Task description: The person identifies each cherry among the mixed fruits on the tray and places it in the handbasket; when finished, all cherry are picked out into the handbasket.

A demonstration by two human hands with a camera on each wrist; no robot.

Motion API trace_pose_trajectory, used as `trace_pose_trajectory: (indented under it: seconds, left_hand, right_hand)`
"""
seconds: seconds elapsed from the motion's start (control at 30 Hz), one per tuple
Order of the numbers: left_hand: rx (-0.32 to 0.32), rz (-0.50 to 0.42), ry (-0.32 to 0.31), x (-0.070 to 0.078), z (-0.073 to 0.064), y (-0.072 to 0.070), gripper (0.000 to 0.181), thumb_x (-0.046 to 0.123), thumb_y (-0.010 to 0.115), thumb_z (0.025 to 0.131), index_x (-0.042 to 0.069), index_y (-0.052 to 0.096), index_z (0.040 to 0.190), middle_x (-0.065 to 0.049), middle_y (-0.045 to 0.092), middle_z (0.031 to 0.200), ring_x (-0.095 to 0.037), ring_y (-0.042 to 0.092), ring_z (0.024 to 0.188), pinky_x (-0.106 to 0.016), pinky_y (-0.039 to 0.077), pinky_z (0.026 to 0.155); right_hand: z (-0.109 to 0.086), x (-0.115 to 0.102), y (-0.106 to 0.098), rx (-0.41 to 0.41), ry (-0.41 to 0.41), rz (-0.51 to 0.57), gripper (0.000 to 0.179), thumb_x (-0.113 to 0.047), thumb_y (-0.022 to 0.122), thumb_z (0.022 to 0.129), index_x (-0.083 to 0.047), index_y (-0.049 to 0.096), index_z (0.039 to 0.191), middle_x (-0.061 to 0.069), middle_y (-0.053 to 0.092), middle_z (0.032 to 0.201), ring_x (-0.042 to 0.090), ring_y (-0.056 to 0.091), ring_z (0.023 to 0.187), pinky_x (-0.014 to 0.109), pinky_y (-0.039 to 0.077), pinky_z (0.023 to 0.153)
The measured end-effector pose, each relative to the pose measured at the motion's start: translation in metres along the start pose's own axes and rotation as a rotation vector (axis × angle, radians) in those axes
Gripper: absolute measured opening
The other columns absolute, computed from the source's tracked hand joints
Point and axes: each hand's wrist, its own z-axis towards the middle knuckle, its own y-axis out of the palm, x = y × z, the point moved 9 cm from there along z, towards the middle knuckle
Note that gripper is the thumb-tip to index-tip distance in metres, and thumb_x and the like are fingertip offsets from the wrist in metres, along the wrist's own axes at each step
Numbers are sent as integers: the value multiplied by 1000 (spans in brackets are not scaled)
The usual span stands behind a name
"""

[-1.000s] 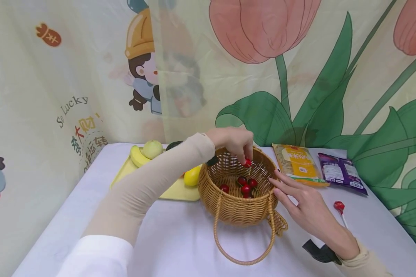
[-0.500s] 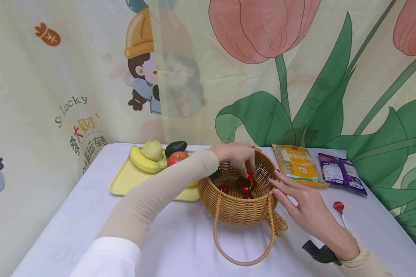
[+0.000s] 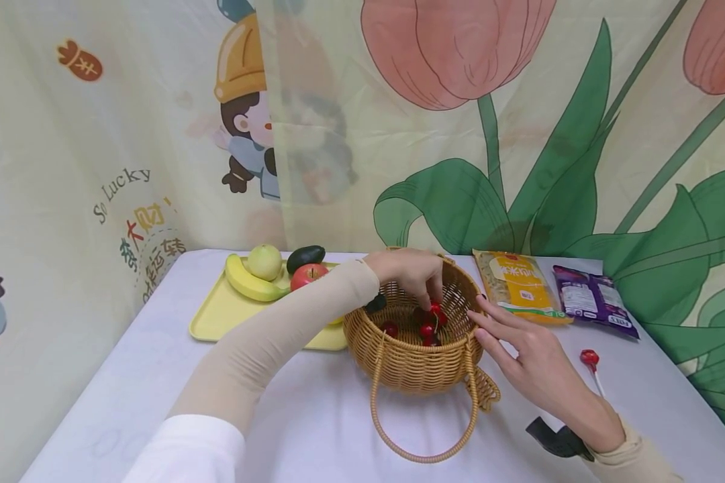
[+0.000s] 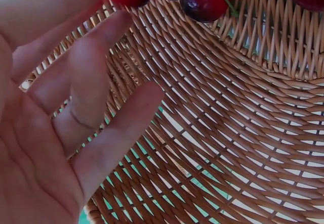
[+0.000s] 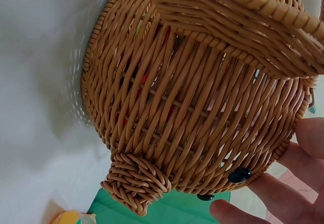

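Observation:
In the head view, a round wicker basket [image 3: 417,365] with a hoop handle stands on the table, several dark red cherries [image 3: 426,330] inside. My left hand [image 3: 413,272] reaches down into it and pinches a red cherry [image 3: 436,308] with a thin stem, low among the others. Seen from the left wrist, that hand's [image 4: 76,97] other fingers hang loosely bent above the woven bottom, with cherries [image 4: 202,1] at the top edge. My right hand [image 3: 534,362] rests its fairly straight fingers on the basket's right rim; the right wrist view shows these fingers [image 5: 281,193] touching the wicker side.
A yellow tray [image 3: 208,322] at left bears a banana [image 3: 250,282], a pale green round fruit [image 3: 265,261], an avocado [image 3: 306,257] and a red apple [image 3: 308,275]. To the right lie a yellow food bag [image 3: 519,285], a purple packet [image 3: 595,302] and a red lollipop [image 3: 589,359].
My left hand has lowered the cherry from near the basket's rim down to the other cherries, and has hardly moved in the last half second. The right hand has stayed on the rim.

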Motion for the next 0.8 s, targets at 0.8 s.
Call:
trace_pose_trajectory:
  seconds: [0.8]
  left_hand:
    - [75,51,25,2,1,-9,28,28,75,94,21,78,121,7,77,120,-7,69,115,-28,56,98]
  right_hand:
    - [3,-1,2,2,-13,6,37,-23,68,99,-13,69,135,10,60,148,43,64,124,52,59,86]
